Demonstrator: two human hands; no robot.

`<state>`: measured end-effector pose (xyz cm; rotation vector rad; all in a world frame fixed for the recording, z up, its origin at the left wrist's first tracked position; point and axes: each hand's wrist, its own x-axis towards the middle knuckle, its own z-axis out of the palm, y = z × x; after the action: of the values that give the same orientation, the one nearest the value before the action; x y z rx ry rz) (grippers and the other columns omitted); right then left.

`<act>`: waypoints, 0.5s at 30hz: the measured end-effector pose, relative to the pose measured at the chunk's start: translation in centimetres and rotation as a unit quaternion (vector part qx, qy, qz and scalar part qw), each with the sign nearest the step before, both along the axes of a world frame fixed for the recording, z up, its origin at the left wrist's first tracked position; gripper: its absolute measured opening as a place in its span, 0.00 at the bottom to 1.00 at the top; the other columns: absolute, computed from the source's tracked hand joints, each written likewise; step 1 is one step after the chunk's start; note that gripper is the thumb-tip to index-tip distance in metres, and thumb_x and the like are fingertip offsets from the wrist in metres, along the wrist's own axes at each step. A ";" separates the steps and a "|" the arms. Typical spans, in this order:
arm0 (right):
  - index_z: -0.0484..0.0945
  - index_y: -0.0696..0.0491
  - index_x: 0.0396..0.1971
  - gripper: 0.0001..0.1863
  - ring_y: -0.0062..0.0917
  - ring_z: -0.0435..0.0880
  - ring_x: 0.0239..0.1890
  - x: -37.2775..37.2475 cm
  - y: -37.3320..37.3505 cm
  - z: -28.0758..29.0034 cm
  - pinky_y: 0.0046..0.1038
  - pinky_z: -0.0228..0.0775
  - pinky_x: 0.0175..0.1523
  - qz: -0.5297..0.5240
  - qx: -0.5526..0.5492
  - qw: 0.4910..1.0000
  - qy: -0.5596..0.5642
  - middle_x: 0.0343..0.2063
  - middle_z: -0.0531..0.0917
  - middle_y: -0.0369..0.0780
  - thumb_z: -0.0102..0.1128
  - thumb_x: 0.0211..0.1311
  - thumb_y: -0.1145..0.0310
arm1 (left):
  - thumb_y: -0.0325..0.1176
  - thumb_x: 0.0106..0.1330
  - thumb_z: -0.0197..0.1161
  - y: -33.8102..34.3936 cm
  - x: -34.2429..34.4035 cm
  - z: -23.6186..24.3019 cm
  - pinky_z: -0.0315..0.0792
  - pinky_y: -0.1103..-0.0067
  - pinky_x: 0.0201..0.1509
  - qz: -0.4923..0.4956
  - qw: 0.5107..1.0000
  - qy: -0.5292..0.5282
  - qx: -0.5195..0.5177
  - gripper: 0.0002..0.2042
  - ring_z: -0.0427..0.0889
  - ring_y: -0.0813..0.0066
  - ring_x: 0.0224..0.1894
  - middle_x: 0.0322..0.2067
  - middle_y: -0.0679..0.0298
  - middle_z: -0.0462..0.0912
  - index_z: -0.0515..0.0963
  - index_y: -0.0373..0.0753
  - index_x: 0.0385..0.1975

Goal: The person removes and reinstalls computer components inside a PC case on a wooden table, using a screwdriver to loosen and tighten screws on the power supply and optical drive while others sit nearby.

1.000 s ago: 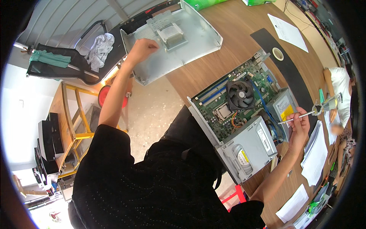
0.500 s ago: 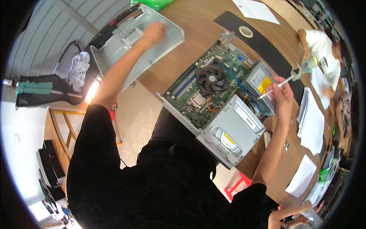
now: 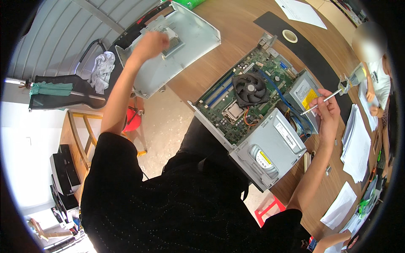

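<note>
An opened desktop computer [image 3: 230, 120] sits at the table edge before me, with a black cooling fan [image 3: 250, 88], a green circuit board and a silver drive bay [image 3: 270, 147]. My right hand [image 3: 328, 111] is closed round the shaft of a screwdriver [image 3: 335, 95]; its pale yellowish handle points up and right, its tip down and left over the power supply [image 3: 301, 95]. At the far left, my left hand [image 3: 149, 45] is over the inside of the grey case cover [image 3: 196, 40], fingers curled beside a small gridded grey part [image 3: 174, 43]. What those fingers hold is hidden.
A white tape roll [image 3: 290, 36] lies on a black mat [image 3: 312, 57]. Paper stacks [image 3: 356, 143] lie along the right side. Small metal pieces [image 3: 328, 170] are near my right forearm. Another person [image 3: 375, 71] is at the far right. A red stool [image 3: 270, 209] stands below the table.
My left hand has moved left and slightly down over the cover, uncovering the gridded part. The whole view has shifted; my right hand still holds the screwdriver over the power supply.
</note>
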<state>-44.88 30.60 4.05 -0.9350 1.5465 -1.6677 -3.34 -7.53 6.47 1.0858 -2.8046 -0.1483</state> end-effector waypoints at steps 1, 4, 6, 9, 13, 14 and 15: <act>0.72 0.62 0.53 0.16 0.16 0.81 0.33 -0.2 0.2 0.1 0.16 0.72 0.39 -0.005 -0.002 1.000 -0.004 0.29 0.82 0.38 0.55 0.69 0.72 | 0.31 0.59 0.63 0.3 1.2 -0.8 0.77 0.66 0.41 -0.030 0.992 -0.115 0.029 0.05 0.85 0.55 0.35 0.30 0.55 0.85 0.82 0.38 0.31; 0.72 0.62 0.53 0.15 0.17 0.81 0.33 -0.1 -0.2 -0.1 0.16 0.72 0.39 0.004 -0.004 1.000 -0.005 0.29 0.82 0.38 0.55 0.69 0.72 | 0.31 0.58 0.63 2.9 5.1 -5.3 0.76 0.65 0.44 -0.002 0.997 -0.082 0.000 0.06 0.83 0.53 0.40 0.33 0.53 0.84 0.81 0.38 0.33; 0.72 0.62 0.53 0.16 0.17 0.81 0.33 0.0 -0.3 0.0 0.16 0.72 0.39 0.004 -0.001 1.000 -0.002 0.29 0.82 0.38 0.55 0.69 0.72 | 0.31 0.59 0.62 4.2 4.8 -5.7 0.75 0.64 0.46 0.113 0.990 -0.038 0.075 0.08 0.82 0.50 0.44 0.39 0.50 0.83 0.80 0.38 0.36; 0.71 0.62 0.53 0.16 0.17 0.81 0.33 0.0 -0.2 0.0 0.16 0.72 0.38 -0.002 0.009 1.000 0.005 0.30 0.82 0.38 0.56 0.69 0.72 | 0.30 0.59 0.61 4.6 4.3 -6.4 0.75 0.62 0.46 0.106 0.992 0.005 0.064 0.07 0.82 0.47 0.42 0.36 0.48 0.83 0.80 0.36 0.35; 0.72 0.62 0.52 0.15 0.16 0.81 0.33 -0.4 0.2 -0.2 0.16 0.71 0.38 -0.003 -0.005 1.000 0.003 0.30 0.82 0.38 0.55 0.69 0.72 | 0.28 0.59 0.59 4.0 2.7 -7.0 0.75 0.60 0.45 0.110 0.993 0.001 0.053 0.06 0.81 0.45 0.40 0.33 0.46 0.82 0.79 0.34 0.32; 0.72 0.61 0.52 0.15 0.16 0.80 0.33 -0.1 0.3 0.0 0.16 0.71 0.38 -0.010 -0.001 1.000 0.007 0.30 0.82 0.37 0.55 0.69 0.72 | 0.26 0.58 0.58 3.9 2.2 -6.9 0.74 0.60 0.43 0.120 0.993 0.011 0.021 0.05 0.81 0.44 0.38 0.31 0.45 0.82 0.78 0.33 0.30; 0.72 0.61 0.52 0.15 0.16 0.80 0.33 0.1 0.2 0.1 0.16 0.71 0.38 -0.018 0.001 1.000 0.009 0.30 0.82 0.37 0.55 0.69 0.72 | 0.24 0.57 0.56 3.8 1.5 -6.9 0.74 0.60 0.42 0.128 0.991 0.020 -0.011 0.04 0.81 0.43 0.37 0.30 0.44 0.82 0.78 0.32 0.28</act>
<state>-44.82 30.76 4.11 -0.9294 1.5858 -1.6868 -1.88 -3.70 -0.46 1.4070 -2.5954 -0.1103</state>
